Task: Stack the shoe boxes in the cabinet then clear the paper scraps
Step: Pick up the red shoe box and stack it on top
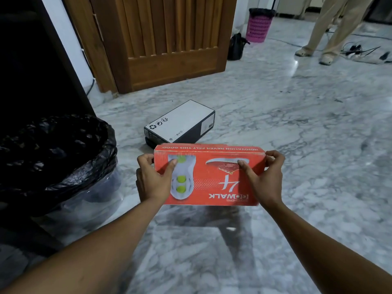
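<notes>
I hold an orange-red shoe box [212, 181] with shoe pictures above the marble floor, at the centre of the view. My left hand [153, 179] grips its left end, thumb on the top face. My right hand [263, 177] grips its right end the same way. Just beyond it a black shoe box with a white top [180, 124] lies on the floor, apart from both hands. A dark cabinet [31, 71] stands at the left, its inside too dark to see. No paper scraps are visible.
A bin lined with a black bag [53, 158] stands at the left, next to the cabinet. A wooden door [161, 39] is ahead. Farther back are a black bag [235, 46], a pink bin [258, 25], a standing person's legs [324, 35] and cables [360, 50].
</notes>
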`<state>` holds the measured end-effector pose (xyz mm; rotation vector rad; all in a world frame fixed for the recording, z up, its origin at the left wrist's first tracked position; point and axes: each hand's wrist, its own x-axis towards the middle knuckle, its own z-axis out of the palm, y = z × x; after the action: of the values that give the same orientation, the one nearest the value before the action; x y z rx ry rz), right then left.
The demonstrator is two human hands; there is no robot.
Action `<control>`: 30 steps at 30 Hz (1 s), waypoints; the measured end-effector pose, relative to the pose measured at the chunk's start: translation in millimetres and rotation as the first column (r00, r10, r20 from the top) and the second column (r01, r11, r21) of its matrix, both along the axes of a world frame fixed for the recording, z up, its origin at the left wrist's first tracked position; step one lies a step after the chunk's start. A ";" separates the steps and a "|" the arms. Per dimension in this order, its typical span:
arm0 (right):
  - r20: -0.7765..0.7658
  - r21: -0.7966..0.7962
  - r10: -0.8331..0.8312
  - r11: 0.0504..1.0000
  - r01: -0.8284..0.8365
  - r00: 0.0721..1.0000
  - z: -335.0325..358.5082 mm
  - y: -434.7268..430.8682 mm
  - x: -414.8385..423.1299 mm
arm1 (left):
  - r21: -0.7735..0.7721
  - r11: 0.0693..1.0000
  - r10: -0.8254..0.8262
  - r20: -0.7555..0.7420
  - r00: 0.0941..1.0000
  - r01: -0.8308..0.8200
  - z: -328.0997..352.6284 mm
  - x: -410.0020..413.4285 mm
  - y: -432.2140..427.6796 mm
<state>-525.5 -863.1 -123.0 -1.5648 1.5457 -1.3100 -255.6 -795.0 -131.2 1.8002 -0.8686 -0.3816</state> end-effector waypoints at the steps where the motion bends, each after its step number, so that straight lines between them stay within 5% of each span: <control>1: 0.000 0.015 -0.010 1.000 0.010 1.000 -0.8 0.1 1.0 | 0.027 1.000 0.001 0.014 1.000 -0.001 -1.3 0.4 -0.3; 5: -0.075 0.049 -0.028 0.998 0.031 0.997 -11.9 -0.4 0.1 | 0.101 0.994 -0.039 0.036 0.999 0.035 -12.0 4.8 1.1; 10: -0.050 0.129 0.156 0.981 -0.148 0.987 -35.1 4.1 -12.4 | 0.179 0.965 -0.204 0.061 0.977 0.191 -33.4 17.3 11.5; 20: 0.058 0.211 0.321 0.922 -0.326 0.945 -41.8 44.8 -16.5 | 0.213 0.890 -0.384 -0.130 0.914 0.404 -42.1 15.0 37.6; 30: 0.039 0.241 0.211 0.947 -0.214 0.977 -42.4 61.6 -13.6 | 0.151 0.883 -0.430 -0.119 0.895 0.444 -55.1 23.0 44.2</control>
<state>-539.1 -801.5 -165.4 -1.5140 1.4244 -0.9699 -232.6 -750.8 -186.3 1.7206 -1.2171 -0.8405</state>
